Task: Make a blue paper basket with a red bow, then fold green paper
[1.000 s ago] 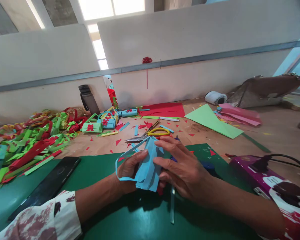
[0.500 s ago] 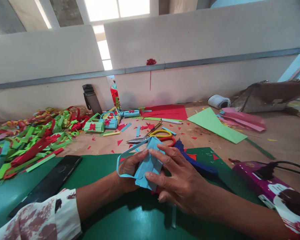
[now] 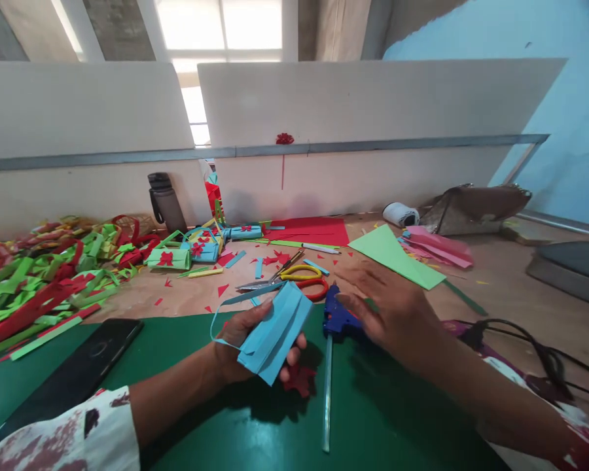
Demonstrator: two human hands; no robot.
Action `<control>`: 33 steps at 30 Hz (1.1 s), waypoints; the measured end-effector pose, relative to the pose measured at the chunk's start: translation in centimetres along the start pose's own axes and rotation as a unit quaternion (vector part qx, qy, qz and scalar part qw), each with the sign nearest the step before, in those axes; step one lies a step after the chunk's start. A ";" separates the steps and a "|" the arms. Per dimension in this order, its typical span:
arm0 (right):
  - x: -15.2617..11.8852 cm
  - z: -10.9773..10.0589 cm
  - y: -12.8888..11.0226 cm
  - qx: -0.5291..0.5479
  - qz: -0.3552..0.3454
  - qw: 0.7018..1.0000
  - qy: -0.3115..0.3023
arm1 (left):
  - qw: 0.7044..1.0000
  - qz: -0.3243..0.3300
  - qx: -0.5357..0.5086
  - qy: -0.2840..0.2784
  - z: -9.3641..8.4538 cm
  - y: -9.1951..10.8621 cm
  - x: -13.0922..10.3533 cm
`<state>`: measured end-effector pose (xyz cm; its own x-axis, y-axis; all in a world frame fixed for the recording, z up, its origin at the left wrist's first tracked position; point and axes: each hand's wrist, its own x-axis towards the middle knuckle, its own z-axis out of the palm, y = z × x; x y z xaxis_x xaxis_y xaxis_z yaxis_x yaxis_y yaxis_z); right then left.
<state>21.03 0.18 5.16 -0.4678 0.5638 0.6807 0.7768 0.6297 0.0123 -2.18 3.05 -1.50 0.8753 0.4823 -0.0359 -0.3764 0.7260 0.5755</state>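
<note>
My left hand (image 3: 238, 347) is closed round a small light-blue folded paper bag (image 3: 277, 333) with a thin paper-strip handle. Below it, a red paper cut-out (image 3: 300, 381) shows beside the fingertips, partly in shadow. My right hand (image 3: 390, 314) is stretched out with its fingers apart, over a blue glue gun (image 3: 339, 315). Whether it touches the gun I cannot tell. A clear glue stick (image 3: 327, 399) extends from the gun toward me over the green mat (image 3: 373, 418). Scissors with yellow and red handles (image 3: 313, 281) lie just behind the bag.
Paper strips (image 3: 53, 281) are heaped at the left, near a black phone (image 3: 73, 373). Finished paper bags (image 3: 169, 257) and a bottle (image 3: 167, 203) stand farther back. Green paper (image 3: 397, 255) lies at the right, with black cables (image 3: 525, 333) near my right forearm.
My right hand has let go of the blue paper bag and moved right, over the glue gun. The left hand keeps the bag, now turned and tilted. The camera view has shifted.
</note>
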 end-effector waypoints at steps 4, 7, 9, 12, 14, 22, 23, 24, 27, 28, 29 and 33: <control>-0.4 -0.1 1.9 -0.148 0.091 0.956 -0.236 | 0.999 -0.006 -0.020 -0.030 -0.4 0.5 -0.1; -1.1 0.5 2.1 -0.162 0.108 0.909 -0.370 | 0.999 0.009 -0.016 -0.030 -0.8 1.1 -0.3; -1.5 0.9 2.1 -0.144 0.112 0.894 -0.409 | 0.999 0.014 -0.016 -0.026 -1.0 1.5 -0.5; -1.9 1.4 2.3 -0.132 0.122 0.885 -0.429 | 0.999 0.014 -0.018 -0.026 -1.3 2.0 -0.6; -2.0 1.6 2.6 -0.133 0.133 0.883 -0.431 | 0.999 0.006 -0.018 -0.031 -1.4 2.1 -0.6; -1.4 0.9 2.1 -0.111 0.163 0.928 -0.315 | 1.000 -0.005 -0.019 -0.020 -1.4 1.9 -0.4; -1.3 0.7 1.7 -0.072 0.156 0.952 -0.255 | 1.000 -0.009 -0.014 -0.017 -1.2 1.7 -0.4; -1.3 0.5 1.3 -0.012 0.149 0.969 -0.198 | 1.000 -0.009 -0.005 -0.015 -1.0 1.5 -0.4; -1.1 0.0 -0.3 0.213 0.166 0.956 -0.117 | 0.998 -0.004 0.060 0.006 -0.3 0.7 -0.9; -1.0 -0.1 -0.8 0.268 0.189 0.937 -0.119 | 0.995 0.000 0.096 0.020 0.1 0.5 -1.2; -0.9 -0.3 -1.2 0.311 0.213 0.917 -0.130 | 0.990 0.007 0.138 0.035 0.5 0.4 -1.4; -0.8 -0.9 -2.0 0.416 0.263 0.861 -0.129 | 0.924 0.073 0.368 0.074 2.9 0.8 -2.1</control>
<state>20.29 -2.00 5.24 -0.3055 0.9202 0.2449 0.3893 0.3554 -0.8498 -3.39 1.20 1.41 0.7594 0.6506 0.0068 -0.1313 0.1431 0.9810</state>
